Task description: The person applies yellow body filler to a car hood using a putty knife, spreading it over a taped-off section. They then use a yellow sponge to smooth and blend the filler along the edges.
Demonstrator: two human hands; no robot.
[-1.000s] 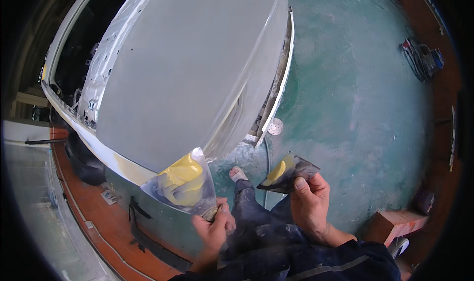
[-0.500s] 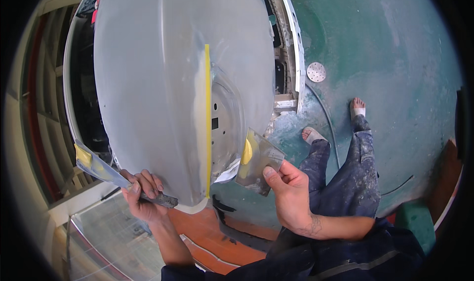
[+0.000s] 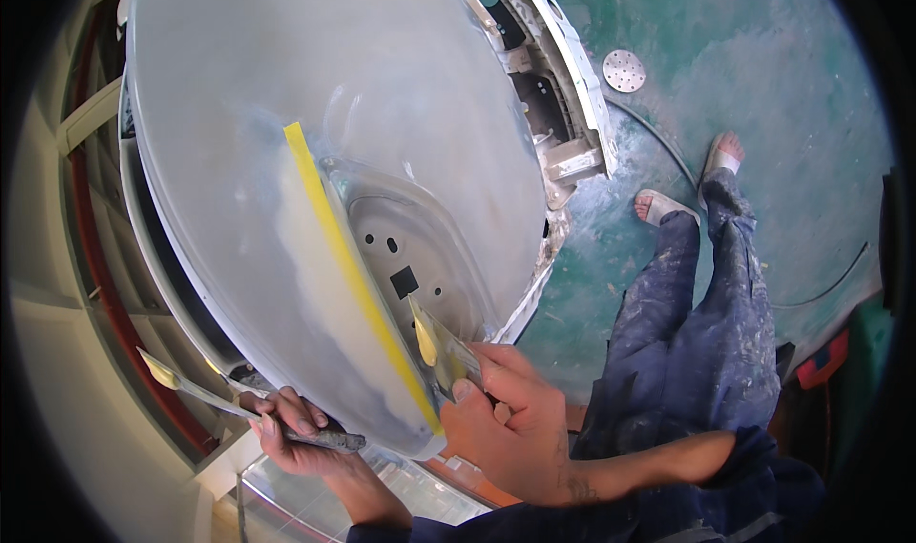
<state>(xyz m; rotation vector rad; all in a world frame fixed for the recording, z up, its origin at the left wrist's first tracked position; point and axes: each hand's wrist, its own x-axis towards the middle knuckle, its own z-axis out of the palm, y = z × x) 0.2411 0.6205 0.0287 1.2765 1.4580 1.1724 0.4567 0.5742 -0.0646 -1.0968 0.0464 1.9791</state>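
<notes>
Yellow filler (image 3: pixel 427 343) loads the spreader (image 3: pixel 456 354) at six o'clock, pinched by the right hand's (image 3: pixel 515 428) fingers; the left hand (image 3: pixel 298 443) grips the putty knife (image 3: pixel 212 396) at eight. I'd keep strokes light, even, along the masking tape (image 3: pixel 359 281) at nine.

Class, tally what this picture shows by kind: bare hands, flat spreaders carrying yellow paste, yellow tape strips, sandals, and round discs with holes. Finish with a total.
Hands: 2
Spreaders: 2
Tape strip: 1
Sandals: 2
Disc: 1
Total: 8
</notes>
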